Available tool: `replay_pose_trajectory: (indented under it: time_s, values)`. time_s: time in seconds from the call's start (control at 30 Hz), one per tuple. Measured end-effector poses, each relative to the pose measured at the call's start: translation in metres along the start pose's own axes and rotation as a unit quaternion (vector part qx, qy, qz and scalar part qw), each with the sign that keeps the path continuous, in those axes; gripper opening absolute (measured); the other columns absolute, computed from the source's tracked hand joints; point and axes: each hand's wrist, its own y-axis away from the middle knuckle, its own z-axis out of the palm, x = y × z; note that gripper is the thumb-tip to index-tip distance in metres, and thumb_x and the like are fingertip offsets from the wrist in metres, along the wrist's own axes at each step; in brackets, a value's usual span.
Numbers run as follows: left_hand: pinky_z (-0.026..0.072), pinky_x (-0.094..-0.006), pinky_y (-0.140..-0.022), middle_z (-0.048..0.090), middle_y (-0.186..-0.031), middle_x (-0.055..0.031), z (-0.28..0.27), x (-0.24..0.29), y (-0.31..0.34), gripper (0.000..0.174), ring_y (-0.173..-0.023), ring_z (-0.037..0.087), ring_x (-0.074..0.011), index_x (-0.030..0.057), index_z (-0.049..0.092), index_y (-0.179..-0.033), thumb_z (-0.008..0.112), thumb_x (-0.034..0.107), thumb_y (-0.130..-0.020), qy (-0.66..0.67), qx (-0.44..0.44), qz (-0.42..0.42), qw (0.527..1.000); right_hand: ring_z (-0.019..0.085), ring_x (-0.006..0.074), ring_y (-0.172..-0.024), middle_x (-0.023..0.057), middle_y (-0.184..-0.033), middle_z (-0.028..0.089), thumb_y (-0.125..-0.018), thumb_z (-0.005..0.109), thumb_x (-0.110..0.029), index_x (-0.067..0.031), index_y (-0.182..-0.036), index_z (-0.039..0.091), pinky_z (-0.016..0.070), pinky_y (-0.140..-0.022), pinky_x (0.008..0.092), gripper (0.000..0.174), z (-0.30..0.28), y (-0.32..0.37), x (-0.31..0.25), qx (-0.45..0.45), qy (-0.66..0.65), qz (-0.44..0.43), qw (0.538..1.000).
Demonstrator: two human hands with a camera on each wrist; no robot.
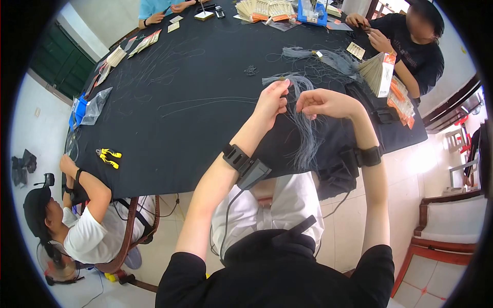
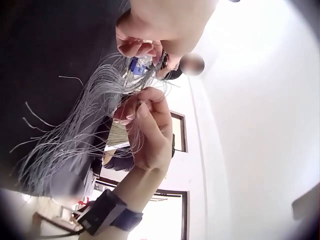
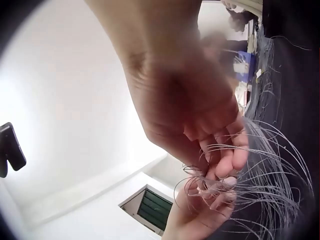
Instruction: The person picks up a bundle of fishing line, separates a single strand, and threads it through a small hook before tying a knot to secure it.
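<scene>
A bundle of thin grey strands (image 1: pixel 304 136) hangs toward the near table edge. My left hand (image 1: pixel 272 104) pinches the top of it between thumb and curled fingers. Close on the right, my right hand (image 1: pixel 328 104) bends its fingers around some strands, thumb against the fingertips. In the left wrist view the right hand (image 2: pixel 150 127) pinches strands (image 2: pixel 75 135) that fan out to the lower left. The right wrist view has both hands nearly touching, strands (image 3: pixel 270 185) looping between the fingers; what lies between the fingertips is too small to tell.
On the black-covered table (image 1: pixel 205 138) lie yellow-handled pliers (image 1: pixel 109 157), more grey strands (image 1: pixel 328 61), a small tangle (image 1: pixel 250 70), and a stack of cards (image 1: pixel 377 74) at the right. A blue tray (image 1: pixel 312 15) stands at the back. Other people sit around the table.
</scene>
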Motion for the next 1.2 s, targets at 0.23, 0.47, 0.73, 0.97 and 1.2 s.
replay_pose_trajectory:
  time_s: [0.23, 0.47, 0.73, 0.97, 1.2]
  values:
    - [0.0267, -0.0165, -0.045, 0.039, -0.066, 0.0065, -0.001, 0.003, -0.002, 0.028, -0.053, 0.034, -0.0021, 0.0077, 0.059, -0.094, 0.053, 0.034, -0.088, -0.043, 0.077, 0.013, 0.996, 0.056, 0.0115, -0.066, 0.0040, -0.073, 0.060, -0.082, 0.053, -0.016, -0.0019, -0.091, 0.059, 0.0457, -0.064, 0.0261, 0.017, 0.011, 0.001, -0.016, -0.060, 0.174, 0.045, 0.982]
    - [0.0323, -0.0224, -0.052, 0.045, -0.063, 0.0027, 0.002, 0.006, -0.003, 0.042, -0.057, 0.040, -0.0057, 0.0016, 0.066, -0.088, 0.042, 0.036, -0.093, -0.218, 0.045, 0.174, 0.959, 0.058, 0.0219, -0.089, 0.0111, -0.097, 0.060, -0.076, 0.065, -0.024, -0.0021, -0.107, 0.051, 0.0449, -0.078, 0.0314, 0.040, -0.008, 0.001, -0.020, 0.252, 0.344, -0.043, 0.903]
    - [0.0377, -0.0228, -0.060, 0.054, -0.071, 0.0002, -0.005, 0.012, -0.007, 0.040, -0.063, 0.046, -0.0083, 0.0015, 0.064, -0.088, 0.040, 0.033, -0.094, -0.329, 0.047, 0.318, 0.888, 0.058, 0.0183, -0.082, 0.0118, -0.089, 0.061, -0.079, 0.060, -0.019, 0.0015, -0.107, 0.051, 0.0454, -0.076, 0.0295, 0.035, -0.017, -0.036, 0.010, 0.153, 0.145, -0.062, 0.976]
    - [0.0390, -0.0290, -0.073, 0.054, -0.077, -0.0072, -0.016, 0.040, -0.003, 0.038, -0.075, 0.051, -0.0183, 0.0033, 0.064, -0.083, 0.039, 0.029, -0.095, -0.301, 0.226, 0.477, 0.794, 0.055, 0.0160, -0.061, 0.0080, -0.064, 0.057, -0.083, 0.052, -0.020, -0.0010, -0.088, 0.059, 0.0442, -0.060, 0.0308, 0.021, -0.044, -0.014, 0.019, 0.184, 0.293, 0.056, 0.937]
    - [0.0368, -0.0247, -0.065, 0.054, -0.070, -0.0006, -0.016, 0.067, 0.012, 0.045, -0.066, 0.042, -0.0093, 0.0008, 0.065, -0.088, 0.033, 0.032, -0.097, -0.284, 0.167, 0.391, 0.860, 0.053, 0.0319, -0.103, 0.0167, -0.110, 0.055, -0.071, 0.067, -0.024, -0.0053, -0.113, 0.050, 0.0424, -0.084, 0.0379, 0.049, -0.091, 0.022, 0.020, 0.251, 0.433, 0.200, 0.843]
